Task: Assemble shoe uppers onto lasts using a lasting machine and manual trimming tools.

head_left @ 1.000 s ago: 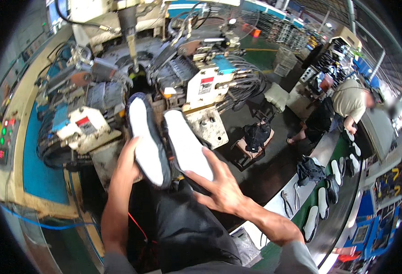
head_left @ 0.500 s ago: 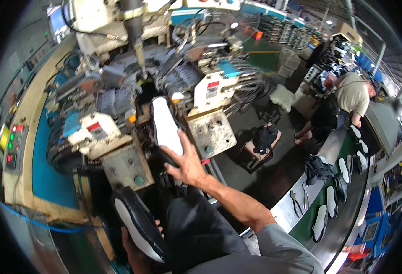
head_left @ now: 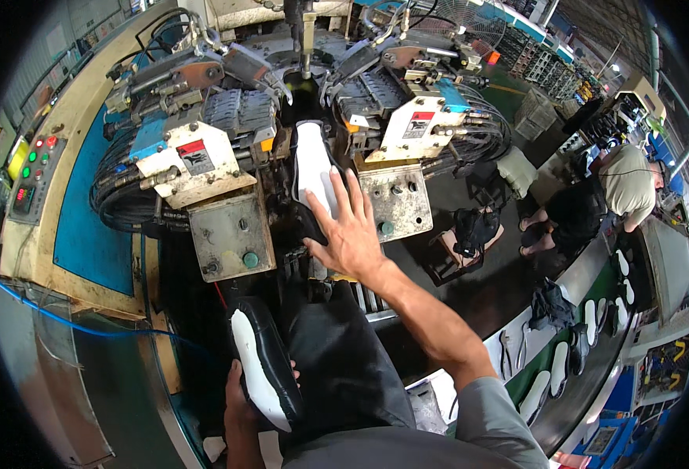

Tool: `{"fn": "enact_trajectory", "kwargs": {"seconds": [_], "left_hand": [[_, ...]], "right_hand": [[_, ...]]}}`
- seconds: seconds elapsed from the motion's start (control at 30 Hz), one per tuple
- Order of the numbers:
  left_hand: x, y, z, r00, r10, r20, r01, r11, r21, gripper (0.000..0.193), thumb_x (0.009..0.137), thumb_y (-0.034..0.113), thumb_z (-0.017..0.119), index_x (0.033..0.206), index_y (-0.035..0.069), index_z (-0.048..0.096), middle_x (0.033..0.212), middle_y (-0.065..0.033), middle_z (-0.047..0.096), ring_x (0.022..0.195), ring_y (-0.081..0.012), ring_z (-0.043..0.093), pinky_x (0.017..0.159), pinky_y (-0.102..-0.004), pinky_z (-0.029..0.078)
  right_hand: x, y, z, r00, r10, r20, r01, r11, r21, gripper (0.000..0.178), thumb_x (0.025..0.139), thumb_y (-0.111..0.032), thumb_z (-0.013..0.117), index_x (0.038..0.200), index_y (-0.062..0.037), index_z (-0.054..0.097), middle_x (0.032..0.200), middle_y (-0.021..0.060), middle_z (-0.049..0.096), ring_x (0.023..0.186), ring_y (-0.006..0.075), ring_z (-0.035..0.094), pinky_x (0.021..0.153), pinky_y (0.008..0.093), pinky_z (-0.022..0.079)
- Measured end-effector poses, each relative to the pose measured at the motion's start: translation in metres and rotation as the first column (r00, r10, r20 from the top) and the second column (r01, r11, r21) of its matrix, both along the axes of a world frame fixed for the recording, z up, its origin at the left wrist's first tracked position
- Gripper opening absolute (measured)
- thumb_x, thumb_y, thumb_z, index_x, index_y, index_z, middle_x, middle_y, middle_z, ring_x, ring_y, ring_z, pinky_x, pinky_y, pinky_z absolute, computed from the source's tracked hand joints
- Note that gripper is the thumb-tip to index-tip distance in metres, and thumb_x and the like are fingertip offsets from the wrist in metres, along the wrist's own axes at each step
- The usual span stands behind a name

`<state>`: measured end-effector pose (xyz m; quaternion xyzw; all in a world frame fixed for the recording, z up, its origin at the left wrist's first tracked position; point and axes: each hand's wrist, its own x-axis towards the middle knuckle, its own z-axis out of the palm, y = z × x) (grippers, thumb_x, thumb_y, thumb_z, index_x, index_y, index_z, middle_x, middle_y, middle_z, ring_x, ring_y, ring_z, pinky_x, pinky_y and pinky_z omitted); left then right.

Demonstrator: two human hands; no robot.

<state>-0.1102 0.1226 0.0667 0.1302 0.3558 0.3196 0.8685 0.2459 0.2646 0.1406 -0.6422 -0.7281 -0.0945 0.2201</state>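
Observation:
A black shoe upper with a white bottom (head_left: 312,160) sits sole-up in the middle of the machine, between its two clamp blocks. My right hand (head_left: 351,238) lies on its near end, fingers spread and touching the white surface. Low in the view, my left hand (head_left: 239,391) grips a second black shoe upper (head_left: 252,356), white bottom turned up, beside my dark-trousered leg. Part of that hand is hidden under the shoe, with fingertips showing on its far side.
The machine has left (head_left: 235,238) and right (head_left: 403,203) metal plates, hoses and a central rod (head_left: 307,51). A control box (head_left: 35,176) stands at left. At right, a conveyor (head_left: 579,399) carries several shoe uppers, pliers (head_left: 505,353) and black cloth (head_left: 552,309). A co-worker (head_left: 622,187) bends beyond.
My view has turned, so the machine sits straighter and higher. My right hand stays on the machine's shoe, its fingers now flatter and farther along it. The left hand still holds its shoe.

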Motion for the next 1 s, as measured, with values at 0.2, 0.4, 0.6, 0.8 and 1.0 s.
{"fn": "enact_trajectory", "kwargs": {"seconds": [0.2, 0.4, 0.6, 0.8, 1.0], "left_hand": [[0.006, -0.002, -0.007, 0.997, -0.028, -0.07, 0.03, 0.999, 0.034, 0.09, 0.113, 0.069, 0.03, 0.162, -0.005, 0.04, 0.137, -0.0326, 0.071, 0.118, -0.0465, 0.077, 0.097, -0.0578, 0.067], [0.022, 0.011, -0.022, 0.994, -0.065, -0.083, 0.065, 0.998, -0.003, 0.091, 0.113, 0.067, 0.031, 0.162, -0.009, 0.038, 0.132, -0.0373, 0.069, 0.116, -0.0482, 0.076, 0.095, -0.0582, 0.066], [0.04, 0.042, -0.039, 0.99, -0.136, -0.047, 0.137, 0.991, 0.009, 0.08, 0.115, 0.06, 0.034, 0.161, -0.006, 0.043, 0.133, -0.0341, 0.071, 0.117, -0.0468, 0.076, 0.099, -0.057, 0.066], [0.054, 0.066, -0.081, 0.975, -0.224, 0.001, 0.224, 0.972, -0.066, 0.081, 0.115, 0.059, 0.037, 0.163, -0.007, 0.04, 0.139, -0.0374, 0.067, 0.12, -0.0528, 0.073, 0.106, -0.0616, 0.06], [0.06, 0.066, -0.091, 0.974, -0.222, -0.033, 0.218, 0.971, -0.103, 0.079, 0.115, 0.058, 0.039, 0.162, -0.006, 0.043, 0.138, -0.0353, 0.069, 0.12, -0.0512, 0.074, 0.106, -0.0604, 0.061]], "right_hand": [[0.003, 0.008, 0.007, 0.991, 0.095, 0.091, -0.084, 0.989, -0.124, 0.084, 0.093, -0.041, 0.084, 0.166, -0.0186, 0.05, 0.176, 0.0242, 0.03, 0.161, 0.0573, 0.027, 0.123, 0.063, 0.046], [0.007, 0.035, 0.013, 0.99, 0.043, 0.135, -0.028, 0.994, -0.107, 0.081, 0.093, -0.039, 0.084, 0.164, -0.02, 0.051, 0.172, 0.0245, 0.034, 0.156, 0.0603, 0.031, 0.115, 0.0631, 0.054], [0.028, 0.111, 0.023, 0.987, 0.065, 0.145, -0.059, 0.997, -0.045, 0.08, 0.092, -0.037, 0.085, 0.163, -0.0186, 0.051, 0.167, 0.0256, 0.044, 0.147, 0.0648, 0.041, 0.112, 0.0649, 0.057], [0.048, 0.163, 0.036, 0.983, 0.082, 0.161, -0.084, 0.996, 0.003, 0.08, 0.093, -0.042, 0.082, 0.161, -0.0093, 0.052, 0.157, 0.0327, 0.055, 0.146, 0.0582, 0.049, 0.129, 0.0633, 0.036], [0.041, 0.158, 0.041, 0.984, 0.118, 0.131, -0.122, 0.992, 0.023, 0.078, 0.095, -0.039, 0.08, 0.16, -0.0059, 0.053, 0.154, 0.0324, 0.058, 0.147, 0.0451, 0.055, 0.131, 0.0641, 0.032]]}}
